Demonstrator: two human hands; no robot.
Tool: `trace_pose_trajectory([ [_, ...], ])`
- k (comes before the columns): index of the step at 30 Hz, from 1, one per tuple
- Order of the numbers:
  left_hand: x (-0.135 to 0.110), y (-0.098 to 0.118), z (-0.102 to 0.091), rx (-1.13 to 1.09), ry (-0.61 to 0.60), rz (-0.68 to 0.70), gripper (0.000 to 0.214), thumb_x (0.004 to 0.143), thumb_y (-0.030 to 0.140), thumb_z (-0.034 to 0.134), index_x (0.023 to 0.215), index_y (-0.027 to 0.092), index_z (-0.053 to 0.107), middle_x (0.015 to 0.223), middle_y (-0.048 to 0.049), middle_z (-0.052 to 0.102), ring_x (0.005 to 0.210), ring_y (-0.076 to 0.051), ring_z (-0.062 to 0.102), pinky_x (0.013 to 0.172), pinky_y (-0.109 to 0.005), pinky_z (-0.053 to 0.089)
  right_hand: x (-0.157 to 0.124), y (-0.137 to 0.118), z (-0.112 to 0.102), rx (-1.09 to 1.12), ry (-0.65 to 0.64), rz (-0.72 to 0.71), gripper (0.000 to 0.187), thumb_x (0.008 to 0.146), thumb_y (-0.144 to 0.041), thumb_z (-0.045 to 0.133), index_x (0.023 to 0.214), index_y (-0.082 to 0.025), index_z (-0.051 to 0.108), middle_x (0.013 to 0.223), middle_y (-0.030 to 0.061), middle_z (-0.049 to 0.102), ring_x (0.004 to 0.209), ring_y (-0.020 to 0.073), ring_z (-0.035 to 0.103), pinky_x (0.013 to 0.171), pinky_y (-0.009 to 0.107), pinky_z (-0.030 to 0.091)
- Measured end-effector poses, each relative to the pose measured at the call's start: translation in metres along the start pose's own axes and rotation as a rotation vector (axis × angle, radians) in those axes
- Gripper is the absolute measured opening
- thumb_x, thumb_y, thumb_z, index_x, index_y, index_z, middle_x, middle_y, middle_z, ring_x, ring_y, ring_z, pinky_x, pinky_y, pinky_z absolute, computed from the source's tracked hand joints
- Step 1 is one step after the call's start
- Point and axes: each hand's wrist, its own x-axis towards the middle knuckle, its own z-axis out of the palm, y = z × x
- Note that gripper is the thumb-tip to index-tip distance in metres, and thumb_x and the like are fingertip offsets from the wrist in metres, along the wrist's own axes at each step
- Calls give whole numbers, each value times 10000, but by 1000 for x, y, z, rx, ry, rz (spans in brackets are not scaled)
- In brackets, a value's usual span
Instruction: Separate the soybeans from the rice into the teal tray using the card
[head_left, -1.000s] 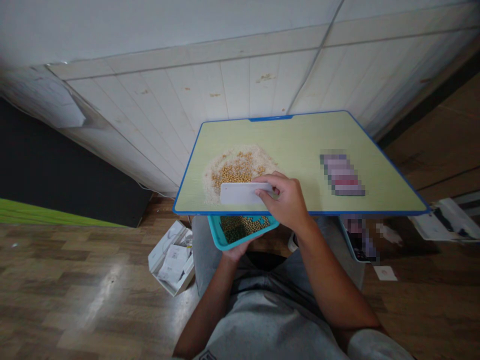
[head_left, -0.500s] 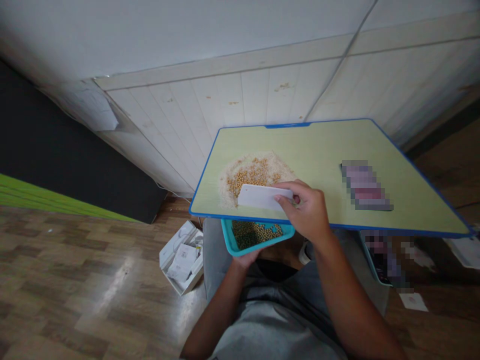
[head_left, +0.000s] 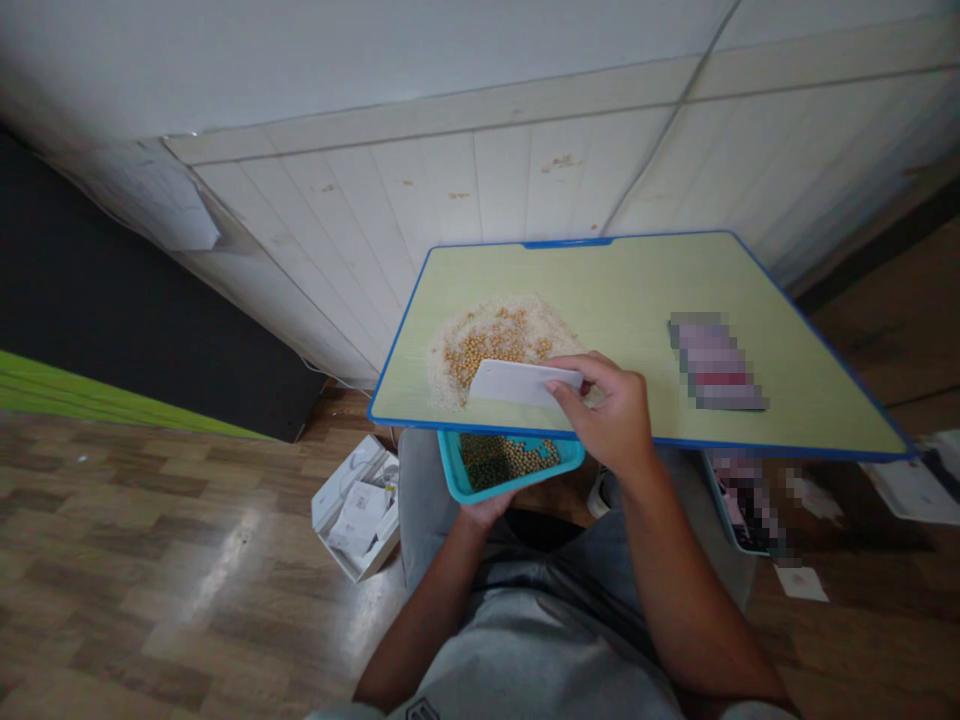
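Observation:
Between the thumb and fingers of my right hand (head_left: 611, 405) is a flat white scraper (head_left: 517, 385), its long edge toward the tabletop. It stands at the near side of a heap of yellow beans (head_left: 487, 347) mixed with pale grains (head_left: 544, 315) that look like rice. Below the table's front edge, my left hand (head_left: 489, 508) supports a turquoise tray (head_left: 480, 495) from underneath; most of its fingers are hidden. Yellow and dark green beans (head_left: 499, 465) lie inside the tray. The table (head_left: 622, 290) is pale green with a blue rim.
A phone-like flat object (head_left: 720, 365), partly pixelated, lies on the table's right side. On the floor at left sits an open white box (head_left: 356, 515) with papers. Another bin (head_left: 739, 510) stands below the table at right. A panelled wall (head_left: 442, 190) runs behind the table.
The whole view has shifted slightly, so everything sits a little further left and up. The scraper tilts slightly differently against the heap. Both hands keep their holds.

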Motion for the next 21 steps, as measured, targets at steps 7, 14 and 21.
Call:
trace_pose_trajectory([
  [7, -3, 1, 1, -18, -19, -31, 720, 1075, 695, 267, 1567, 318, 633, 1858, -25, 309, 1741, -395, 158, 1335, -783, 60, 3, -2, -1, 21, 40, -7, 175, 919, -260, 709, 999, -244, 864, 997, 46, 877, 924, 259, 817, 841, 384, 635],
  [14, -3, 2, -4, 8, -51, -44, 810, 1042, 774, 236, 1573, 312, 638, 1843, -52, 347, 1740, -423, 138, 1329, -800, 12, 8, -1, 0, -43, 84, 28, 256, 924, -249, 667, 1108, -237, 846, 1002, 43, 869, 868, 261, 802, 778, 388, 631],
  [21, -1, 2, -16, 2, -59, -54, 808, 1043, 761, 214, 1565, 322, 648, 1859, -42, 302, 1742, -436, 109, 1322, -818, 65, 23, 0, 3, -137, 144, 7, 299, 904, -230, 641, 1121, -242, 847, 964, 40, 864, 780, 260, 773, 745, 412, 631],
])
